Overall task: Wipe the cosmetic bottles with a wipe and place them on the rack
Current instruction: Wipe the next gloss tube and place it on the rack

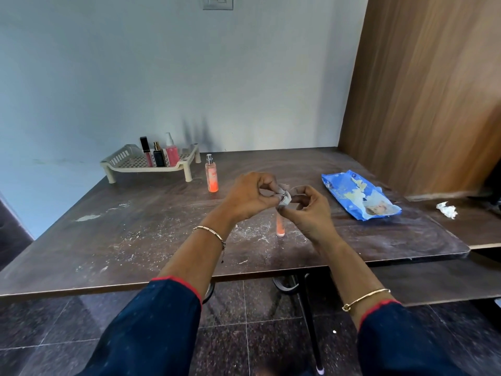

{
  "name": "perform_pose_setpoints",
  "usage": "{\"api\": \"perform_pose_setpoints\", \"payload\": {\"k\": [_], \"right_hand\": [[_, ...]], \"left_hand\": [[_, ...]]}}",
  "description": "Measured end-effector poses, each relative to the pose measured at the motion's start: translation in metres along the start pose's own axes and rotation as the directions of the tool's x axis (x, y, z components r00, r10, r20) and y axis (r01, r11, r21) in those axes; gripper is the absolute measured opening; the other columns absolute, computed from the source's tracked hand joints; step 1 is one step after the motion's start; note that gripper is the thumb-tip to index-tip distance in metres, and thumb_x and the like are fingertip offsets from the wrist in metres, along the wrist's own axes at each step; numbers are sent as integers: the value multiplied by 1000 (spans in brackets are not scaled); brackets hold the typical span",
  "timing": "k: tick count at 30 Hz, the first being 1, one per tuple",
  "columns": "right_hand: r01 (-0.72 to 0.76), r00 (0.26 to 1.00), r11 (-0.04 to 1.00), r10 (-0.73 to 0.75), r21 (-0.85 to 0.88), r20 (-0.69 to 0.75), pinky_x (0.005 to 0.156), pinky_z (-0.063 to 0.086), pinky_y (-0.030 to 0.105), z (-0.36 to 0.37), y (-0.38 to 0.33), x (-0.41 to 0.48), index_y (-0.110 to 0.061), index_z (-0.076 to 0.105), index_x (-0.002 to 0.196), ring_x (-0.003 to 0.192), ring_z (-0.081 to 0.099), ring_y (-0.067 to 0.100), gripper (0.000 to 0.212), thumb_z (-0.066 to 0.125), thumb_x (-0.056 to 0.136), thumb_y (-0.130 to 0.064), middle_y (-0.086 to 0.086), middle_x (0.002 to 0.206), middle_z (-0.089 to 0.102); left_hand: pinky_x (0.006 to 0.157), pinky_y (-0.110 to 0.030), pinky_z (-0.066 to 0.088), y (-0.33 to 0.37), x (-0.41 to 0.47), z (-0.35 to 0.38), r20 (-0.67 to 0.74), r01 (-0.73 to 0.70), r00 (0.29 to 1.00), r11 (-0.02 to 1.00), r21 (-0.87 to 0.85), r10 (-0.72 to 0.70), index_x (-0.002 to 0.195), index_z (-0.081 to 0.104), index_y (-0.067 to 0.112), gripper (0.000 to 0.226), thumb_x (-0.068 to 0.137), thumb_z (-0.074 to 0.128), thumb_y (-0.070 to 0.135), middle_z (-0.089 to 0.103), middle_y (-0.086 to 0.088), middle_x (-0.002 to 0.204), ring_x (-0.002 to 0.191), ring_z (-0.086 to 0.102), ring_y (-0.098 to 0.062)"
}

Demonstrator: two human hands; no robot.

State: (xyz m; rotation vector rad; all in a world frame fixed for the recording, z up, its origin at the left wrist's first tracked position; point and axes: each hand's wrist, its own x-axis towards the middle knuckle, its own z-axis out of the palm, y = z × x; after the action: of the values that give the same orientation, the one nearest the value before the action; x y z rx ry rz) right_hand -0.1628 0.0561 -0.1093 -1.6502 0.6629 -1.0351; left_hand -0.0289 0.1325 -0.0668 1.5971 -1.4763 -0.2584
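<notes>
Above the middle of the table my left hand (248, 195) pinches a crumpled grey wipe (285, 198) against the top of a slim orange bottle (280, 226). My right hand (309, 210) grips that bottle near its top, and the bottle hangs upright below both hands. A second orange spray bottle (212, 175) stands alone on the table. At the back left sits a cream rack (119, 161) holding a black-capped tube (146, 153), a small black bottle (159, 156) and a pink pump bottle (172, 151).
A blue wipe packet (360, 196) lies to the right on the dark, dusty table (135, 234). A used crumpled wipe (446, 210) lies at the far right. A wooden panel (423, 90) rises at the back right.
</notes>
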Motion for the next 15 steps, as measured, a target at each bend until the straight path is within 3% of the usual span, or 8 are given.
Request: {"api": "perform_pose_setpoints", "payload": {"k": [5,9,13,15], "right_hand": [[-6,1000,999,6,-53,0,53,39,10,-4,2,0,-12,62,88,55,52,-10,29,82,68,-4,2,81,68],[17,999,996,-19,-92,-25,51,39,7,-3,4,-1,-15,60,78,53,54,-9,28,81,66,0,0,70,64],[-19,998,967,4,-255,-57,58,48,21,0,13,-3,-21,61,74,62,61,0,27,83,60,-17,-7,70,67],[-68,997,933,51,-354,-59,63,52,28,0,21,-8,-23,61,74,65,64,4,28,81,55,-27,-9,70,69]], "left_hand": [[87,-14,49,0,-2,2,10,14,1000,1000,-23,-14,79,70,9,4,77,72,8,73,5,99,99,65,0],[91,-28,46,2,-6,11,-97,30,995,997,69,-24,71,67,29,11,73,78,29,71,17,91,95,63,0],[90,-35,48,4,-9,15,-157,67,986,990,121,-48,63,62,32,18,71,79,34,66,24,72,85,62,2],[84,-29,53,4,-9,15,-153,79,986,994,77,-66,65,64,26,17,72,79,28,68,18,71,78,65,1]]}}
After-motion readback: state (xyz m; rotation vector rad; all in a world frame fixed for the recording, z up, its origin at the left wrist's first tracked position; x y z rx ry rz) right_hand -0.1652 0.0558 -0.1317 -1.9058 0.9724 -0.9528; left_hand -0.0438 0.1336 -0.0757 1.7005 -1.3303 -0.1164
